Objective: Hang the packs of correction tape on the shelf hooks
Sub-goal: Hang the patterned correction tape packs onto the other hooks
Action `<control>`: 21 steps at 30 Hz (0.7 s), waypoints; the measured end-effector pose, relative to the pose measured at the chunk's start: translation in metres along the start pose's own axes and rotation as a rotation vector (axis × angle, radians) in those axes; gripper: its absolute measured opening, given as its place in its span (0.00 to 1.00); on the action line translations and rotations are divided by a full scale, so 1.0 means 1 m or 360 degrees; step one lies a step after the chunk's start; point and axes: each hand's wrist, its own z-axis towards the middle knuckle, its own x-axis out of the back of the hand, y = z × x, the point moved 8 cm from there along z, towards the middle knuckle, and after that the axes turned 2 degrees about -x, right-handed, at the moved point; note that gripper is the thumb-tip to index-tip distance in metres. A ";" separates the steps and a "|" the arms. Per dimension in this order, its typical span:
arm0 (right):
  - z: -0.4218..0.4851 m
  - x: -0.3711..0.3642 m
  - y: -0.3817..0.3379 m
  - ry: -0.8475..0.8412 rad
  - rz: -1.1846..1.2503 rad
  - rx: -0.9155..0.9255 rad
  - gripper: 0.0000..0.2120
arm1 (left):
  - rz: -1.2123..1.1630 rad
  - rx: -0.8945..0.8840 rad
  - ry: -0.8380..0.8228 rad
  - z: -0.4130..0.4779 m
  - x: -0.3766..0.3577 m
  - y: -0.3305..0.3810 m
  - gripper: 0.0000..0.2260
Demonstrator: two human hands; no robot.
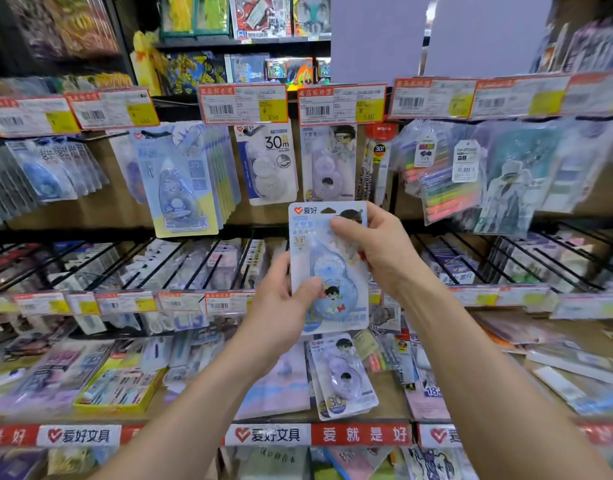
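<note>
Stationery store shelving filled the view: pegboard rows of hanging blister packs with red-and-yellow price tags (243,102) clipped along the hook fronts. Both hands held one blue correction tape pack (327,268) upright at frame centre, just below the upper hook row. Left hand (282,299) was at 7 o'clock of the pack, thumb pressed on the front near the cartoon figure, remaining fingers hidden behind the card. Right hand (374,247) was at 2 o'clock, thumb on the front just below the hang hole, fingers curled around the right edge. Pack's hang hole sat clear of any hook, not yet hung. At 12 o'clock from it hung a purple correction tape pack (329,162) and, to its left, a white 30m tape pack (268,164). At 10 o'clock hung a thick stack of pale blue tape packs (183,181). At 6 o'clock, more purple packs (343,375) lay flat on the lower shelf. Bottom edge carried a red-and-white brand strip (318,434). Periphery was motion-blurred; highlighter packs (443,181) at 2 o'clock.
</note>
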 end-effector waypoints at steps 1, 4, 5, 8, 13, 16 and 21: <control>-0.002 0.000 -0.004 0.0003 0.0016 0.0009 0.06 | 0.0016 0.0012 -0.0009 0.001 -0.003 0.000 0.12; -0.002 0.006 -0.021 0.0090 -0.0033 0.0072 0.06 | 0.0264 -0.0069 0.0038 0.004 -0.007 0.003 0.16; 0.000 0.010 -0.027 0.0141 -0.0062 0.0088 0.06 | 0.0486 -0.0151 0.0115 0.005 -0.004 0.006 0.17; 0.008 0.015 -0.049 0.0269 -0.0142 0.0159 0.05 | 0.1216 -0.0457 0.0376 0.000 0.006 0.017 0.20; 0.027 0.013 -0.089 0.0475 -0.0232 0.0359 0.19 | 0.1878 -0.0553 0.0244 0.001 -0.004 -0.002 0.24; 0.040 0.005 -0.102 0.0488 -0.0211 0.0427 0.09 | 0.2011 -0.0395 0.0127 0.005 -0.004 -0.021 0.26; 0.052 -0.010 -0.107 0.0443 -0.0295 0.0502 0.16 | 0.2067 -0.0368 0.0085 0.005 -0.002 -0.031 0.24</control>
